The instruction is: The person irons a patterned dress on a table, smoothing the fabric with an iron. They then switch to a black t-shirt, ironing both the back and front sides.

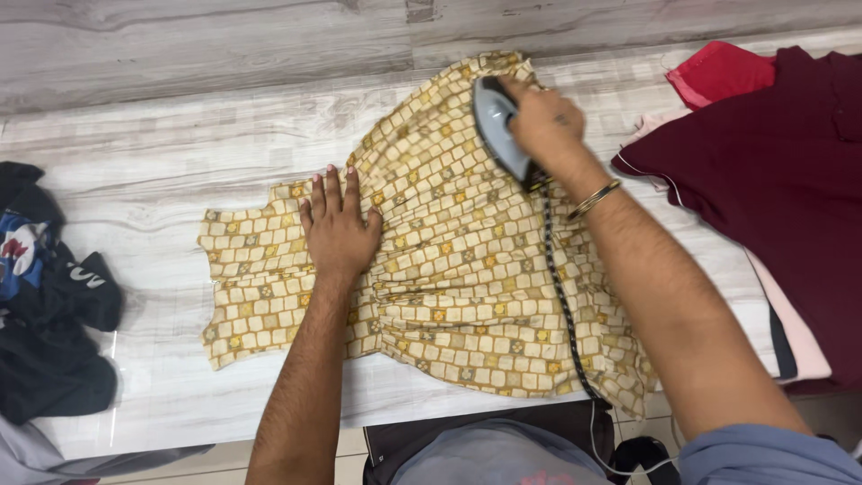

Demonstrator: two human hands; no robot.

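A small yellow dress with a brick-like print lies spread flat on a pale wood-grain table. My left hand rests palm down on the dress near its waist, fingers together and pointing away from me. My right hand grips the handle of a grey clothes iron that sits on the far part of the skirt. The iron's black-and-white braided cord runs back across the dress toward me. A gold bangle sits on my right wrist.
A dark maroon shirt lies on a stack of folded clothes at the right, with a red garment behind it. A heap of black and blue clothes sits at the table's left edge. The near table edge runs below the dress.
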